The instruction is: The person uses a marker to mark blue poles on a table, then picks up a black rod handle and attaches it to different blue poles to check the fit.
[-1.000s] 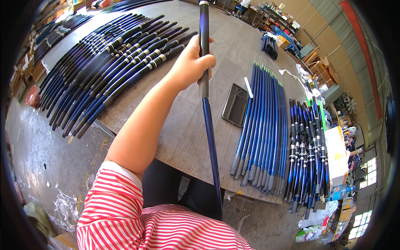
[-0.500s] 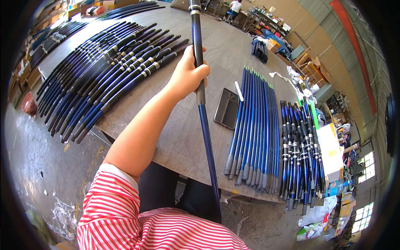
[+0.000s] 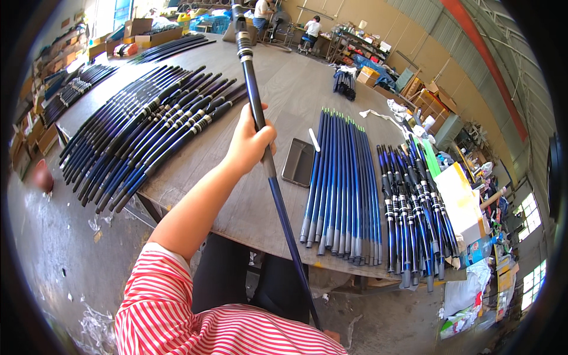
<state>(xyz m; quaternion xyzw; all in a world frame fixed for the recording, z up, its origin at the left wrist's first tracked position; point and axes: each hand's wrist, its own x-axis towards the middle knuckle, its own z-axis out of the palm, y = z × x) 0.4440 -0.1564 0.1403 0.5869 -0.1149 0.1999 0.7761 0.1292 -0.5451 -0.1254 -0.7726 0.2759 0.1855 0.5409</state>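
Note:
My left hand is closed around a dark blue-black fishing rod, just above where a grey-ended section meets a thinner blue one. Slanting across the view, the rod has a reel seat with silver rings near its upper end and runs down past my lap. By its lower end, at the bottom edge, a small part of my right hand shows; its fingers are hidden. Left of the held rod lies a wide row of similar fishing rods. To its right are a shallow dark tray, a white stick and a row of blue rod sections.
More assembled rods lie at the table's right side, beside a white box. A dark bundle sits farther back on the grey table. Two people are in the background, one seated on a stool. Scraps litter the floor.
The view has shifted, showing more of the room's far side. The held rod's upper end and my left hand appear farther left and lower. Part of my right hand has come into view.

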